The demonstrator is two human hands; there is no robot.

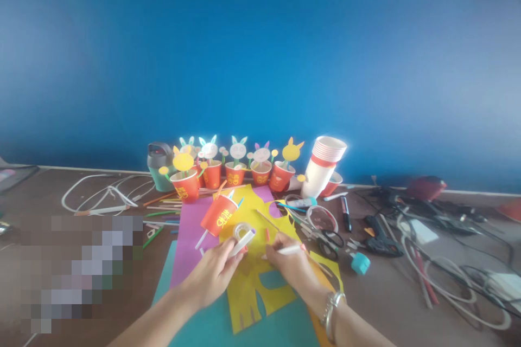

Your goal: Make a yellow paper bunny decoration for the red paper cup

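Note:
My left hand (214, 274) is closed around a white tape dispenser (241, 237) over the yellow paper (252, 282), which has shapes cut out of it. My right hand (291, 263) pinches a thin white stick (285, 250) just right of the dispenser, with a bracelet on its wrist. A red paper cup (218, 214) lies tilted on its side just beyond my left hand. Purple paper (191, 238) and teal paper (280, 325) lie under the yellow sheet.
A row of red cups with paper flower faces (236, 165) stands at the back by the blue wall, beside a stack of cups (323, 165) and a green jug (159, 165). Scissors (328, 238), a marker (346, 214), a glue gun (380, 238) and cables (448, 276) clutter the right.

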